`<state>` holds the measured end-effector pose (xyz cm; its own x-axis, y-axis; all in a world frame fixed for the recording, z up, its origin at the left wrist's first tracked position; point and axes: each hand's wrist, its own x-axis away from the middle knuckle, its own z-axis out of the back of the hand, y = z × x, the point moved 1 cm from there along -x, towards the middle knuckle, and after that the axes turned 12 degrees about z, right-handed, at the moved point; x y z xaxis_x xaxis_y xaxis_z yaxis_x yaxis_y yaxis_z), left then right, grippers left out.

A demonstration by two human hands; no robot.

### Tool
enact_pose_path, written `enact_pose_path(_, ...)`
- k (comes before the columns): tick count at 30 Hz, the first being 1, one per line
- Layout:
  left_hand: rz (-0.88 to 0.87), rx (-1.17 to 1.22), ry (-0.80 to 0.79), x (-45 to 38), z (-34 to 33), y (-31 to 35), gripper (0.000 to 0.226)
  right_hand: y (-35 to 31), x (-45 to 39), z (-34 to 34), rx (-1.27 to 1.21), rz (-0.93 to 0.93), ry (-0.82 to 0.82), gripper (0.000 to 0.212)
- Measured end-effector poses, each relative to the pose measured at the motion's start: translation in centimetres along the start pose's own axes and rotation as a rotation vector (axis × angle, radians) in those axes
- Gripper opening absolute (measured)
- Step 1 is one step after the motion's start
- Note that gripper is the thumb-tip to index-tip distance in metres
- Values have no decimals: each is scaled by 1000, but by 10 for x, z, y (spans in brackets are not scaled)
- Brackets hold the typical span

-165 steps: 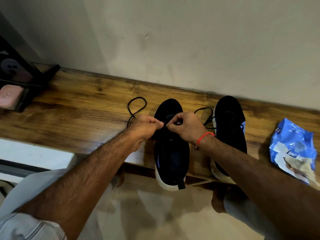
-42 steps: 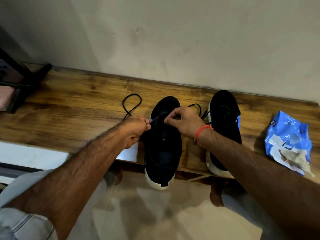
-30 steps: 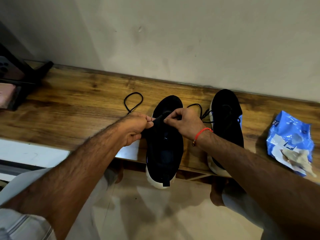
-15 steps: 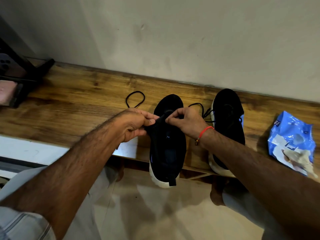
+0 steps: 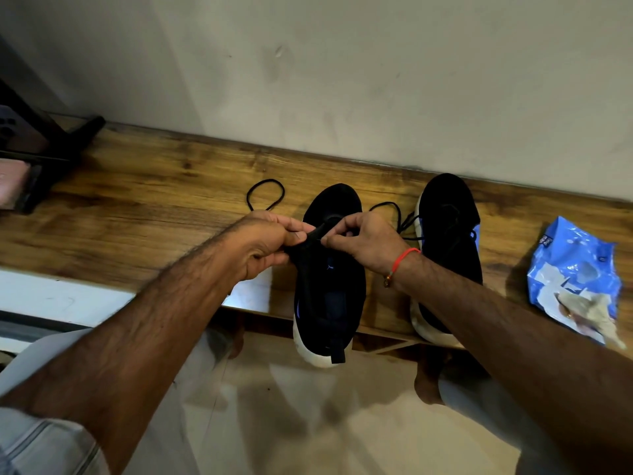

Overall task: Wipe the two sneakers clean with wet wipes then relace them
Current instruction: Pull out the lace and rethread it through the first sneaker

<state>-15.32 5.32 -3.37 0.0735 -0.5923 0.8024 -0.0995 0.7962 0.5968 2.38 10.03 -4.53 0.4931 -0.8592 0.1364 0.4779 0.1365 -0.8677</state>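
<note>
Sneakers on the wooden shelf point(image 5: 144, 214): left hand point(image 5: 260, 246) pinches the left sneaker point(image 5: 330, 279) upper's edge, right hand point(image 5: 366, 241) pinches black lace point(image 5: 265, 195) opposite it, right sneaker point(image 5: 448, 234) just beyond, wipes pack point(image 5: 575, 272) well right.

A plain off-white wall point(image 5: 376, 70), faintly scuffed and smudged, rises straight from the far edge of the wooden desk point(image 5: 154, 200); the desk's brown grain shows dark knots and a dull sheen; below its near edge lies a pale glossy tiled floor point(image 5: 308, 423); the light is dim and warm.
</note>
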Motion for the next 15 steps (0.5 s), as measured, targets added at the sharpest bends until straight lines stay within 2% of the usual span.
enact_pose_path(5, -18, -8, 8, 2, -1, 2, 25, 0, 1, 0, 68, 7, -2, 8)
enact_pose_path(10, -34, -21, 4, 5, 0, 2, 24, -3, 2, 2, 77, 47, -29, 12)
enact_pose_path(15, -43, -39, -45, 8, -2, 4, 20, 0, 2, -3, 88, 7, 38, 13)
